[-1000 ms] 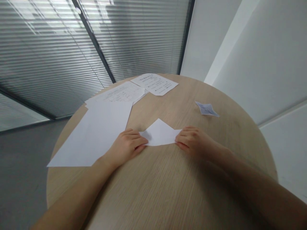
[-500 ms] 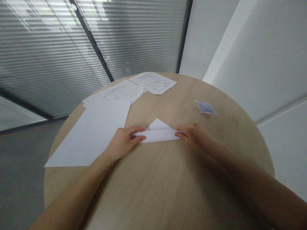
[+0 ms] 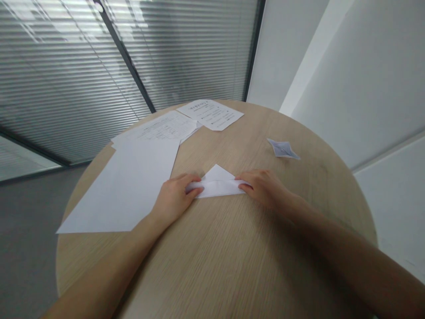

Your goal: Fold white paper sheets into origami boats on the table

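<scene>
A folded sheet of white paper (image 3: 219, 188) lies on the wooden table, with a flat band along its near side and a triangular point rising behind it. My left hand (image 3: 175, 195) pinches the band's left end between thumb and fingers. At the right end, my right hand (image 3: 264, 187) grips the band the same way, its index finger along the upper edge. Both ends of the paper are partly hidden by my fingers.
A large blank white sheet (image 3: 133, 190) lies left of my left hand. Behind it are written sheets (image 3: 159, 128) and a printed page (image 3: 212, 114). A small folded paper piece (image 3: 283, 149) sits to the right. Blinds (image 3: 192, 53) and a white wall (image 3: 348, 79) border the round table (image 3: 199, 266).
My right hand has slid a little inward along the band, and its index finger reaches farther along the top edge. My left hand has shifted slightly right. The view has moved slightly.
</scene>
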`<state>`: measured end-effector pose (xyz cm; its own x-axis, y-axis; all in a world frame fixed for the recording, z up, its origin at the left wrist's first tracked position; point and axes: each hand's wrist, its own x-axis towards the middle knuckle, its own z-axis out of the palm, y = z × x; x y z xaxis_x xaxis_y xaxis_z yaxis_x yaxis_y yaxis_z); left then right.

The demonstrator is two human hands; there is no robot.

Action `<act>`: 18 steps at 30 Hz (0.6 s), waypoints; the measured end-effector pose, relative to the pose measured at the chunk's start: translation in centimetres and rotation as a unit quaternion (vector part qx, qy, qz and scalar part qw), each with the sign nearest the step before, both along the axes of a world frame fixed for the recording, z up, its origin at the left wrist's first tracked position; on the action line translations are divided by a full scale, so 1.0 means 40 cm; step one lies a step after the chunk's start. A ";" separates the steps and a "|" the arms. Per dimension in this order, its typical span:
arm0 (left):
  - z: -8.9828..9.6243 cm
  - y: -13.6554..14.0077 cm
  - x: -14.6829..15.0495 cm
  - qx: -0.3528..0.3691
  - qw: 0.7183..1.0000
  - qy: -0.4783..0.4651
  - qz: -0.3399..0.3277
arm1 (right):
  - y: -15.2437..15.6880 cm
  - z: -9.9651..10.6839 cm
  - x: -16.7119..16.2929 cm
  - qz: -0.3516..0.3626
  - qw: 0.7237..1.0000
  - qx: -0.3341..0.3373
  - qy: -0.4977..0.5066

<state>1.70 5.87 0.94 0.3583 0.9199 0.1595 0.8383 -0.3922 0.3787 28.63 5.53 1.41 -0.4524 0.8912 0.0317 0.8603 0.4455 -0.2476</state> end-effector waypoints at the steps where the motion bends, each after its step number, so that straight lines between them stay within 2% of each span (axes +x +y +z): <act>1: -0.005 -0.001 -0.001 0.024 1.000 0.009 -0.007 | 0.000 -0.001 0.000 0.002 1.000 0.001 -0.002; 4: -0.013 -0.008 0.000 0.132 0.989 0.056 -0.032 | 0.001 -0.004 0.001 0.009 1.000 0.005 0.001; 6: -0.011 -0.017 0.004 0.210 0.971 0.099 -0.056 | 0.002 -0.005 0.001 0.010 1.000 0.007 0.004; 9: -0.004 -0.034 0.018 0.275 0.939 0.142 -0.149 | 0.002 -0.005 0.000 0.010 1.000 0.008 0.006; 11: -0.002 -0.044 0.028 0.260 0.926 0.149 -0.228 | 0.002 -0.003 -0.001 0.011 1.000 0.007 0.008; 13: -0.006 -0.048 0.035 0.212 0.926 0.147 -0.275 | 0.001 -0.002 -0.003 0.009 1.000 0.007 0.008; 18: -0.021 -0.040 0.030 0.090 0.933 0.155 -0.313 | -0.001 -0.002 -0.005 0.004 1.000 0.003 0.009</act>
